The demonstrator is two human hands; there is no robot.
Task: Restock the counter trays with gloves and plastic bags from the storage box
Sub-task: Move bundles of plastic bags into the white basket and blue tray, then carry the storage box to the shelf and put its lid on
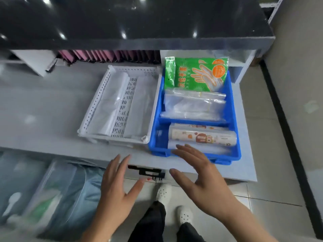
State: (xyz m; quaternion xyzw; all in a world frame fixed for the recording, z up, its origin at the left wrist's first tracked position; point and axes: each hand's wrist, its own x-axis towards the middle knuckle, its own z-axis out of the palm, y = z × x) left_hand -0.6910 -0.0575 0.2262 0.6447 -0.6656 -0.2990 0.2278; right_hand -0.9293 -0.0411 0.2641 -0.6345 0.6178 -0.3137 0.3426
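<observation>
Both trays, the white tray (90, 109) and blue tray (234, 109), appear stocked; left hand (115, 187) and right hand (204, 180) hover apart, fingers spread, empty

Perforated tray (97, 100) left, touching divided bin (233, 109) right. Bin: glove packs (197, 74) far, flat bags (194, 105) middle, roll (201, 137) near.

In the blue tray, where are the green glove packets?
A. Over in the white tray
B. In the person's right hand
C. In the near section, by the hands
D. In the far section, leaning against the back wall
D: the green glove packets stand at the far end of the blue tray, beyond the clear bags.
</observation>
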